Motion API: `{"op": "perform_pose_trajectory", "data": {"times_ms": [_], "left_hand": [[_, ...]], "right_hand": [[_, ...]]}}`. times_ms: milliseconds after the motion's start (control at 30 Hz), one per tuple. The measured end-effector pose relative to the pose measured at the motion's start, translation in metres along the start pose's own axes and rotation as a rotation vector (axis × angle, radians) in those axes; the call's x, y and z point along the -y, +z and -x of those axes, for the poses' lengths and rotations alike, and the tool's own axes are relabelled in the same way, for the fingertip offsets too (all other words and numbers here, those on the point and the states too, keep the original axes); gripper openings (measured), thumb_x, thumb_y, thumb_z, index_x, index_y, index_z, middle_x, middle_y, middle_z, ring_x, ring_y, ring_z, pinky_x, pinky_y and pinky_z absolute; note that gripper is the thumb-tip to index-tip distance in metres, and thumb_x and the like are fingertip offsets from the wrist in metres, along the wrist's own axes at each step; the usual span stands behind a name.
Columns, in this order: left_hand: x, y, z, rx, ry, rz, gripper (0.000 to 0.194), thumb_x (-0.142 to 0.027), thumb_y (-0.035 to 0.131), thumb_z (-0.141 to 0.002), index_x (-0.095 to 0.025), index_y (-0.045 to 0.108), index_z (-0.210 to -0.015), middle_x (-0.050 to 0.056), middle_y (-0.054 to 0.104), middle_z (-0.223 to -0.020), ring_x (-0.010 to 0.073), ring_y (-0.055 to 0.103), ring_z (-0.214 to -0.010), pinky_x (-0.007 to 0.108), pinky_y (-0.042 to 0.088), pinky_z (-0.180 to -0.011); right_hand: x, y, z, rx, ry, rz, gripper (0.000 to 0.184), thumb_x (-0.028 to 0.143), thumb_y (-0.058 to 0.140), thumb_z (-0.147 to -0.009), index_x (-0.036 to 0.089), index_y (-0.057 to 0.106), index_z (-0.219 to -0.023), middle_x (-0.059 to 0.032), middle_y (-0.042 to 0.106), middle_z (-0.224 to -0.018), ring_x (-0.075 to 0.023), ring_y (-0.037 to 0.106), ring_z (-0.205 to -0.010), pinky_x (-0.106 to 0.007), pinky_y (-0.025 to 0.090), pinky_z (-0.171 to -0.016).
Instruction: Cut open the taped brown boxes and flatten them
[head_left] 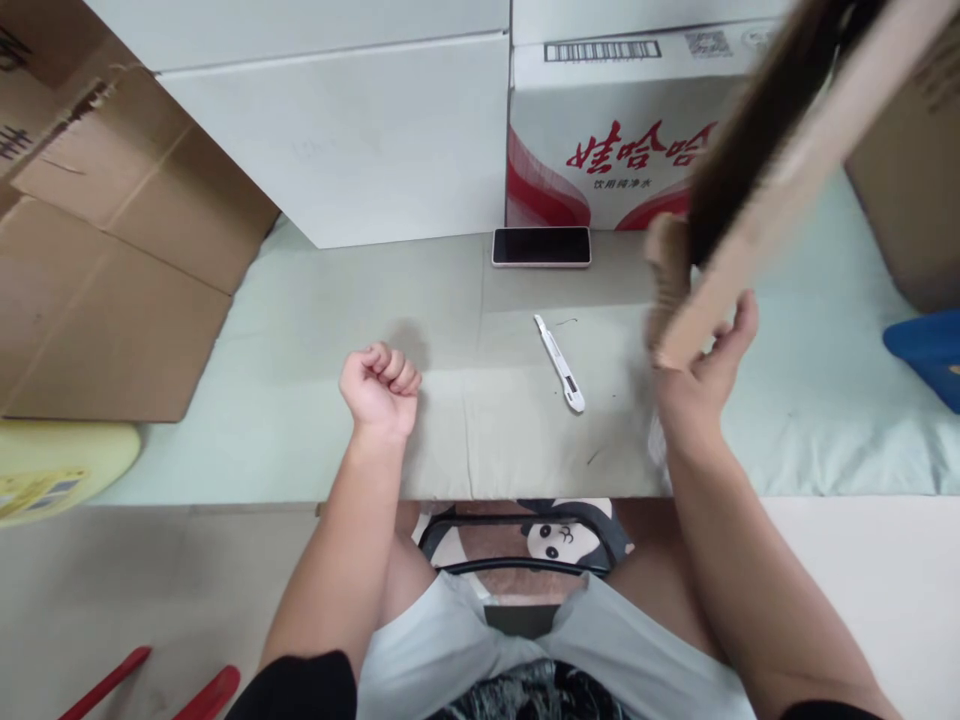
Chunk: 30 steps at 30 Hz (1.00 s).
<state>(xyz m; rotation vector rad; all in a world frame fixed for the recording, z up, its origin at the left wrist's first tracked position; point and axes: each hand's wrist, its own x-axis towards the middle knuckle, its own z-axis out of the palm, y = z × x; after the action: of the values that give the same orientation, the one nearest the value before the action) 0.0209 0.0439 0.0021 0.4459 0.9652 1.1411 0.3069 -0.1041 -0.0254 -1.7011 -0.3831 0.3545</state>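
Observation:
My left hand [381,388] rests as a loose fist above the cloth-covered table, with nothing showing in its curled fingers. At the right, my right hand [705,385] grips the lower end of a brown cardboard piece [780,200]. That piece is raised and tilted toward the upper right, blurred by motion, with a dark side facing left. Its far end leaves the view, and it hides part of my right fingers. Between my hands a white utility knife [559,363] lies on the table, apart from both. Small dark scraps lie around the knife.
A phone [541,247] lies before a white and red carton [600,150]. White boxes [405,140] line the back. Brown cardboard boxes [127,290] stand at left. A yellow container [67,465] is at the left edge, a blue object [930,358] at the right.

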Motion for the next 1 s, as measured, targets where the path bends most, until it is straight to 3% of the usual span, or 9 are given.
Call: {"op": "perform_pose_trajectory", "data": {"times_ms": [67, 400, 500, 567, 667, 733, 833, 900, 1000], "left_hand": [[0.0, 0.0, 0.0, -0.007, -0.002, -0.001, 0.032, -0.02, 0.046, -0.073, -0.023, 0.016, -0.062, -0.007, 0.009, -0.054, 0.0079, 0.012, -0.04, 0.021, 0.013, -0.039], [0.0, 0.001, 0.0, -0.011, 0.001, -0.015, 0.031, -0.021, 0.048, -0.07, -0.022, 0.017, -0.062, -0.008, 0.01, -0.054, 0.0075, 0.014, -0.04, 0.021, 0.013, -0.039], [0.0, 0.002, 0.0, -0.012, 0.005, -0.018, 0.029, -0.02, 0.046, -0.069, -0.022, 0.018, -0.061, -0.007, 0.01, -0.054, 0.0079, 0.014, -0.04, 0.021, 0.013, -0.039], [0.0, 0.002, -0.001, -0.012, 0.003, -0.017, 0.029, -0.02, 0.046, -0.071, -0.023, 0.018, -0.061, -0.007, 0.01, -0.054, 0.008, 0.013, -0.04, 0.021, 0.013, -0.039], [0.0, 0.001, -0.002, -0.013, 0.009, -0.01, 0.033, -0.021, 0.049, -0.074, -0.023, 0.018, -0.062, -0.008, 0.01, -0.055, 0.0083, 0.013, -0.041, 0.021, 0.014, -0.039], [0.0, 0.001, -0.003, -0.013, 0.014, -0.001, 0.036, -0.021, 0.051, -0.076, -0.023, 0.018, -0.063, -0.008, 0.009, -0.056, 0.0085, 0.013, -0.041, 0.021, 0.014, -0.039], [0.001, 0.002, -0.002, -0.015, 0.011, 0.01, 0.037, -0.022, 0.052, -0.078, -0.023, 0.018, -0.063, -0.008, 0.009, -0.055, 0.0085, 0.013, -0.041, 0.021, 0.014, -0.039], [0.002, 0.001, -0.001, -0.015, 0.009, 0.014, 0.037, -0.022, 0.051, -0.078, -0.023, 0.018, -0.063, -0.008, 0.01, -0.055, 0.0082, 0.012, -0.04, 0.021, 0.014, -0.039], [0.002, 0.0, 0.001, -0.013, 0.014, 0.022, 0.035, -0.021, 0.05, -0.077, -0.023, 0.018, -0.063, -0.008, 0.011, -0.054, 0.0079, 0.013, -0.04, 0.022, 0.013, -0.039]], "right_hand": [[0.007, -0.001, 0.004, 0.045, -0.113, 0.022, 0.088, 0.016, 0.074, -0.079, 0.034, 0.034, -0.155, -0.0081, 0.052, -0.147, -0.0061, 0.065, -0.076, -0.022, 0.052, -0.068], [0.007, 0.0, 0.005, 0.084, -0.181, 0.026, 0.067, 0.021, 0.066, -0.081, 0.03, 0.041, -0.143, -0.0086, 0.052, -0.145, -0.0124, 0.073, -0.094, -0.037, 0.057, -0.098], [0.003, 0.002, 0.006, 0.049, -0.246, 0.077, 0.044, 0.027, 0.061, -0.082, 0.025, 0.053, -0.125, -0.0042, 0.06, -0.128, -0.0107, 0.066, -0.084, -0.034, 0.055, -0.089], [0.0, 0.005, 0.012, 0.059, -0.307, 0.131, 0.026, 0.031, 0.058, -0.082, 0.024, 0.059, -0.107, 0.0003, 0.064, -0.102, -0.0119, 0.06, -0.075, -0.032, 0.052, -0.078], [0.001, 0.013, 0.027, 0.248, -0.397, 0.261, 0.011, 0.034, 0.055, -0.082, 0.025, 0.059, -0.083, 0.0036, 0.056, -0.071, -0.0155, 0.054, -0.065, -0.032, 0.047, -0.07], [0.003, 0.019, 0.036, 0.386, -0.456, 0.383, 0.012, 0.034, 0.053, -0.084, 0.025, 0.058, -0.077, 0.0008, 0.058, -0.069, -0.0185, 0.057, -0.069, -0.035, 0.049, -0.074], [0.004, 0.026, 0.039, 0.421, -0.459, 0.645, 0.018, 0.034, 0.057, -0.085, 0.022, 0.069, -0.092, -0.0113, 0.07, -0.097, -0.0281, 0.066, -0.094, -0.044, 0.052, -0.091], [0.002, 0.028, 0.036, 0.44, -0.37, 0.826, 0.036, 0.036, 0.061, -0.084, 0.018, 0.071, -0.113, -0.0188, 0.07, -0.116, -0.0345, 0.066, -0.108, -0.05, 0.051, -0.098], [0.0, 0.028, 0.03, 0.543, -0.263, 0.934, 0.05, 0.04, 0.062, -0.087, 0.015, 0.067, -0.13, -0.0191, 0.071, -0.116, -0.0364, 0.066, -0.112, -0.051, 0.051, -0.098]]}}
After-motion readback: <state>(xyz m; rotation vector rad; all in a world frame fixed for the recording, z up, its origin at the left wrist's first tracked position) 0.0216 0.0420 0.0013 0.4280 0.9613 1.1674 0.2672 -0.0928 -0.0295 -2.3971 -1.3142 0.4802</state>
